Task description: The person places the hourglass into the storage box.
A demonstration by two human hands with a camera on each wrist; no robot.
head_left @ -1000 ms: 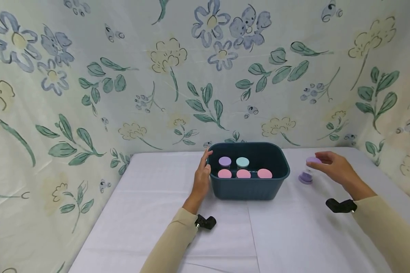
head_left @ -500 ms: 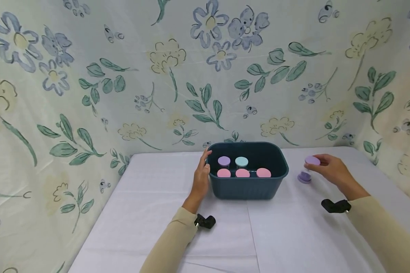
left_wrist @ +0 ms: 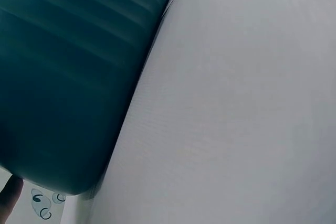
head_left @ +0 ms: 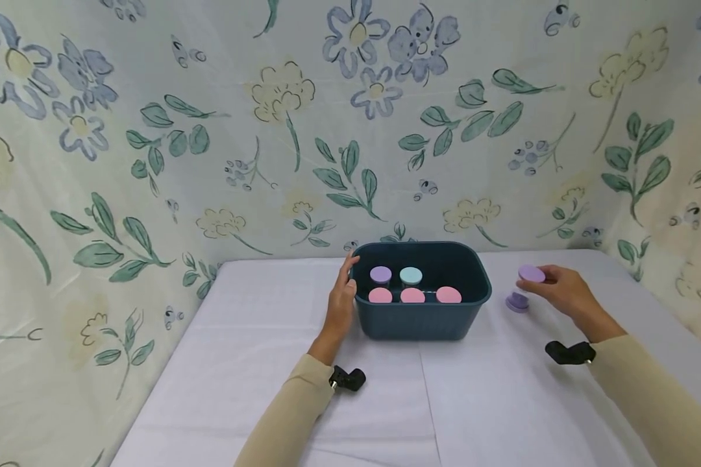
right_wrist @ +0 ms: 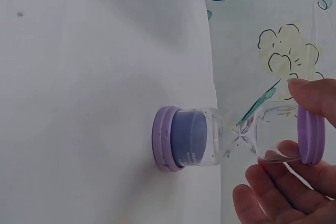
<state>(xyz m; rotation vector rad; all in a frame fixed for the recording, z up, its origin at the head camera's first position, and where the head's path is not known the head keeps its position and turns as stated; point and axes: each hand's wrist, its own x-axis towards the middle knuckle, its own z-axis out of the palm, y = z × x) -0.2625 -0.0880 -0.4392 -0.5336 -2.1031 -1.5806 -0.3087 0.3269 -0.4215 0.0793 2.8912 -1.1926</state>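
Observation:
At the right of the head view, my right hand point(head_left: 569, 299) pinches the upper purple cap of a sand timer point(head_left: 518, 299) between thumb and fingers. The right wrist view shows this sand timer point(right_wrist: 241, 135) as two clear bulbs with a narrow waist, purple sand in the bulb by its lower cap. It stands upright on the white cloth. My left hand point(head_left: 340, 301) touches the left end of a dark teal bin point(head_left: 417, 322), fingers extended along its outside. One left fingertip point(left_wrist: 11, 190) shows against the bin in the left wrist view.
Several more capped timers stand in the bin: a purple-topped one point(head_left: 381, 274), a light blue one point(head_left: 411, 276) and pink ones point(head_left: 412, 296) along the front. Behind the white-covered table point(head_left: 257, 337) hangs a floral cloth point(head_left: 292, 155), which also covers both sides.
My right fingers have shifted slightly on the timer's upper cap, so more of its top shows. The head view has moved a little. Bin and left hand stay in place.

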